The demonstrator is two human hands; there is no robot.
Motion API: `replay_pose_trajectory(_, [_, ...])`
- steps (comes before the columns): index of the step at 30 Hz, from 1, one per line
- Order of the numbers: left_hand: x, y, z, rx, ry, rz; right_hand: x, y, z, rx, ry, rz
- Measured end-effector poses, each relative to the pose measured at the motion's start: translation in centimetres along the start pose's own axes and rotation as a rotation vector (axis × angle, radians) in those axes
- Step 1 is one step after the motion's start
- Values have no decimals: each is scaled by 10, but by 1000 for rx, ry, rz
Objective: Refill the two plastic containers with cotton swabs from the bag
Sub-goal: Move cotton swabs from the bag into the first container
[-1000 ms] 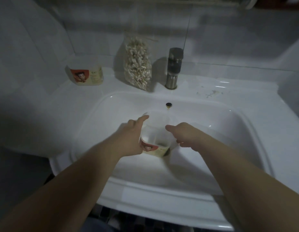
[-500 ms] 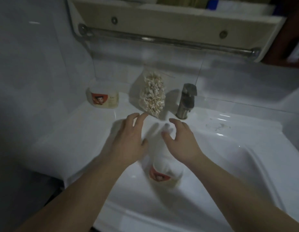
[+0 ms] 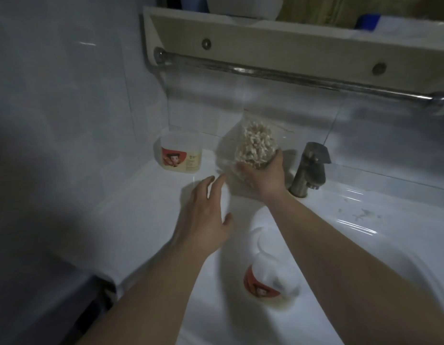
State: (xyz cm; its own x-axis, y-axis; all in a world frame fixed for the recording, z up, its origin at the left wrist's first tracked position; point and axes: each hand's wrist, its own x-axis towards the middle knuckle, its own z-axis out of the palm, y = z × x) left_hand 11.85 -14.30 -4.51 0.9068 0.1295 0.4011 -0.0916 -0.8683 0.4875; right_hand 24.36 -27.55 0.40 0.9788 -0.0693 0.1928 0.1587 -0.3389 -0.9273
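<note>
The right hand (image 3: 264, 176) grips the bag (image 3: 255, 143) full of cotton swabs; the left hand (image 3: 206, 222) hovers beside it, fingers spread. One container (image 3: 270, 282) sits in the sink (image 3: 216, 314), and the other container (image 3: 178, 155) stands by the wall. Their contents are too blurred to tell.

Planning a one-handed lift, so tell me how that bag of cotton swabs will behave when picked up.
The bag of cotton swabs is thin clear film, so it will probably sag and fold around the right hand gripping its lower part. Its loose contents will likely shift inside. It is probably light for its bulk.
</note>
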Motion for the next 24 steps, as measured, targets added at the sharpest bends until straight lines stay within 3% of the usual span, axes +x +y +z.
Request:
replay_pose_trajectory(8, [0, -2, 2, 12, 3, 17, -1, 4, -2, 101, 25, 2])
replay_pose_trajectory(16, [0, 1, 2, 0, -6, -52, -72, 9, -45, 108, -205, -33])
replay_pose_trajectory(21, [2, 5, 0, 29, -66, -102, -120, 19, -89, -4, -371, 62])
replay_pose_trajectory(23, [1, 12, -1, -106, -123, -249, -131, 23, -108, -63, -403, 66])
replay_pose_trajectory(24, [1, 19, -4, -344, -146, -365, -134, 24, -118, -91, -407, 67])
